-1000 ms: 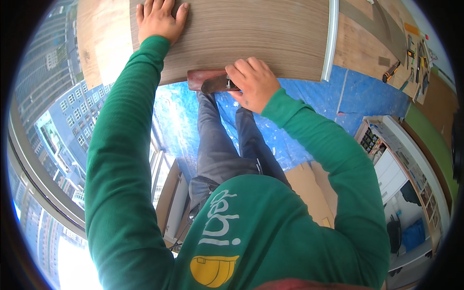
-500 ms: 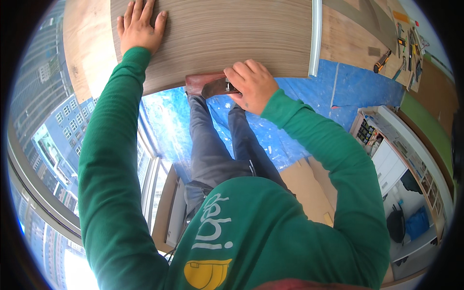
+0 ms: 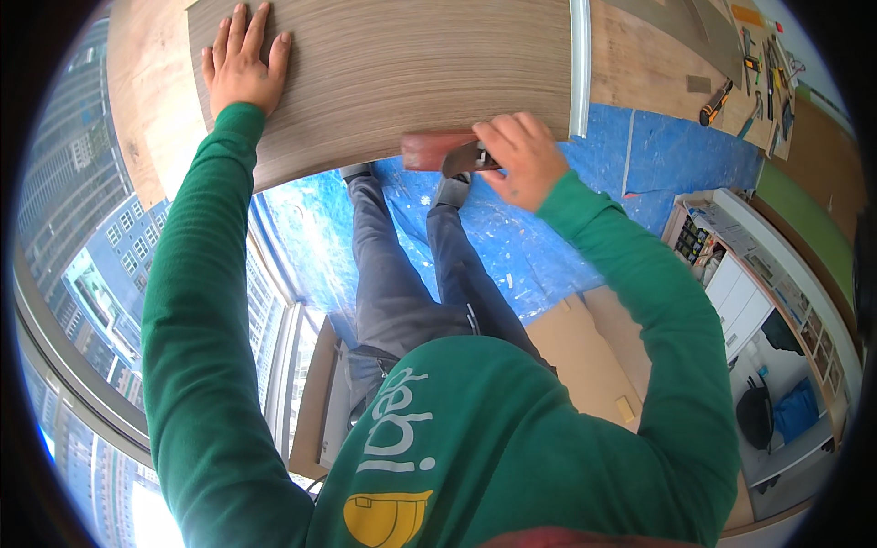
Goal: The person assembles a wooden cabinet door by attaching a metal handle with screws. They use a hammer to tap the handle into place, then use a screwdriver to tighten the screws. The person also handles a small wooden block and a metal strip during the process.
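A wood-grain panel [image 3: 393, 68] in grey-brown lies flat on a pale plywood worktop. My left hand [image 3: 245, 80] rests palm down on its left part, fingers spread. At the panel's near edge, right of the middle, my right hand [image 3: 528, 157] grips a reddish wooden hand plane [image 3: 427, 152] by its rear end. The plane's body lies along that edge, a dark curved part standing out from its side. Motion blurs the plane slightly, and its sole is hidden.
A pale metal strip [image 3: 579, 68] runs along the panel's right end. Farther right, the plywood worktop [image 3: 639, 68] bears a utility knife [image 3: 716, 102] and several hand tools. Blue sheeting [image 3: 585, 201] covers the floor. Cardboard [image 3: 585, 352] lies near my legs; a window is at left.
My right hand has slid the hand plane to the right along the panel's near edge. My left hand stays flat on the panel. The view has shifted slightly.
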The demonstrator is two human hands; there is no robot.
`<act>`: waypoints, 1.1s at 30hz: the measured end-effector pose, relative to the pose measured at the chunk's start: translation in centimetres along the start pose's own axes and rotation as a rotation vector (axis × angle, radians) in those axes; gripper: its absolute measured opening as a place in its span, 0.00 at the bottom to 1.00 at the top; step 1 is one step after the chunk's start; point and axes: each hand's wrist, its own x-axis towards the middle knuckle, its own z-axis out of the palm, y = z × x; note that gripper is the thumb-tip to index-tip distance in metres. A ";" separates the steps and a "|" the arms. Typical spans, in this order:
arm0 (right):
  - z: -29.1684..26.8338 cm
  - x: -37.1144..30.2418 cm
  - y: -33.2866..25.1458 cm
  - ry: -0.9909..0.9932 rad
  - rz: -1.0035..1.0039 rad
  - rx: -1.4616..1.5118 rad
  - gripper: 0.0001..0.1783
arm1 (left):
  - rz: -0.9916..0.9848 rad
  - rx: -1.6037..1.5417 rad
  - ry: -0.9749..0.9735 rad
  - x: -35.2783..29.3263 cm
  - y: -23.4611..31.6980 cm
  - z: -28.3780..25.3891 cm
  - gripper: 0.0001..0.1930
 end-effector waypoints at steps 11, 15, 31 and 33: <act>-6.1 -10.6 11.1 0.037 0.179 -0.158 0.33 | -0.006 0.015 -0.003 0.2 0.1 0.0 0.31; -9.7 -16.2 12.9 0.053 0.356 -0.202 0.34 | -0.004 0.020 0.008 0.2 0.2 0.3 0.31; 7.3 9.4 -11.9 0.139 -0.258 -0.016 0.18 | -0.185 0.056 -0.325 1.7 4.2 -5.6 0.32; 8.6 11.4 -13.5 0.218 -0.291 -0.022 0.13 | -0.184 0.049 -0.333 1.8 4.2 -5.6 0.32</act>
